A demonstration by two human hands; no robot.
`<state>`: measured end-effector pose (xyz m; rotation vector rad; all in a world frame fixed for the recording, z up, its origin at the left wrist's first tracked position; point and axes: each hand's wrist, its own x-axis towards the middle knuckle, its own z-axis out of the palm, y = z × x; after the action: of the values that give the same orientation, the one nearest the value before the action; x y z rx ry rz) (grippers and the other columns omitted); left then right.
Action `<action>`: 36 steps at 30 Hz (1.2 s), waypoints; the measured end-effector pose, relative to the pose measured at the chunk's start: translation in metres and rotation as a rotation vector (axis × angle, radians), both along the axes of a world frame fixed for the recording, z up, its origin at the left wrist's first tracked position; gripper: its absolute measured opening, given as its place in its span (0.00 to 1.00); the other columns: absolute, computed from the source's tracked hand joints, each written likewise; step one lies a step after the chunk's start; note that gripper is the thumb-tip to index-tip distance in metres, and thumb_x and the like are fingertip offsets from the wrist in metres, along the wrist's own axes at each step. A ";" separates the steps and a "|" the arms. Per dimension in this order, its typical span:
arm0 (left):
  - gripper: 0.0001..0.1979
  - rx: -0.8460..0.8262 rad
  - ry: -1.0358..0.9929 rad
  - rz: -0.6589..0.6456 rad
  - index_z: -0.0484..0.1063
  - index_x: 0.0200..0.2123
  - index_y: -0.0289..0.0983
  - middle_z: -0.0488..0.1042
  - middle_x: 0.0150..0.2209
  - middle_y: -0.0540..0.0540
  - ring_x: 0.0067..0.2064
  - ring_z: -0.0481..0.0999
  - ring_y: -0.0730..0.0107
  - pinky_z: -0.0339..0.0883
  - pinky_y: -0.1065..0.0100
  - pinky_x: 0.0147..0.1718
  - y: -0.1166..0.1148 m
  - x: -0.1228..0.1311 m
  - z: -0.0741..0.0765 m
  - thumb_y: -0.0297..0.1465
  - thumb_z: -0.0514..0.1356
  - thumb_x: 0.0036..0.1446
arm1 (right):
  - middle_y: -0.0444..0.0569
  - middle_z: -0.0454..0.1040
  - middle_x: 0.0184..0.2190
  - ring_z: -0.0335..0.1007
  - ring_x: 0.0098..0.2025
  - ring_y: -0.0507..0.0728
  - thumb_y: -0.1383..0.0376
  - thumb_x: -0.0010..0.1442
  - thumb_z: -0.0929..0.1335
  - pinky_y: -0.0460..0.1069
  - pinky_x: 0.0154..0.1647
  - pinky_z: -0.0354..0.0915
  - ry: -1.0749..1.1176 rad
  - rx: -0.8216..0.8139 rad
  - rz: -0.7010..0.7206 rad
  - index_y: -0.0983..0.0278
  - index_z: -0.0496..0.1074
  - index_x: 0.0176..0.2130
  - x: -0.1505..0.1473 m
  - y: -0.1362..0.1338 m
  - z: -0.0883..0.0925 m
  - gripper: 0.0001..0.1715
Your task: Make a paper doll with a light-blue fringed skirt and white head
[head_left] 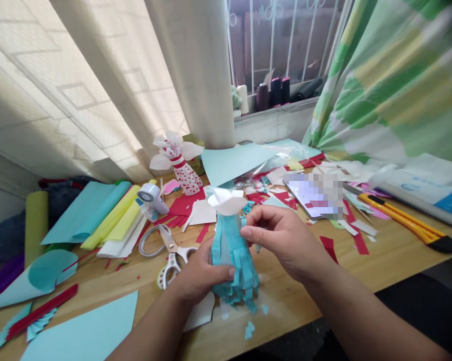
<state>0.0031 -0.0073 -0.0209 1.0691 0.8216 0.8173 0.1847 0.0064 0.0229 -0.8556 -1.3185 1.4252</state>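
While a fringed turquoise paper figure (231,260) is clasped by the curled left hand (199,278) | it is pinched by the right hand (282,240) | scissors (171,258) are seen just left of it

Two hands — left hand (199,281), right hand (282,240) — one blue paper dress (231,260), one red-dotted paper dress (186,175), one pair of scissors (172,255), one utility knife (406,223).

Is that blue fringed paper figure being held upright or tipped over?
Upright: the blue fringed paper figure has its white paper top uppermost and its fringe hanging down, between the left hand and right hand.
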 end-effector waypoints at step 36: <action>0.29 0.021 0.039 -0.063 0.71 0.48 0.37 0.77 0.39 0.44 0.36 0.75 0.63 0.67 0.69 0.31 0.000 -0.003 -0.004 0.30 0.70 0.38 | 0.38 0.62 0.25 0.59 0.25 0.47 0.69 0.45 0.74 0.42 0.21 0.59 0.113 0.007 -0.113 0.61 0.63 0.30 -0.009 0.002 -0.008 0.16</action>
<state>-0.0002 -0.0071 -0.0253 1.1274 0.8099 0.7553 0.1757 0.0083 0.0146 -0.8199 -1.1711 1.3595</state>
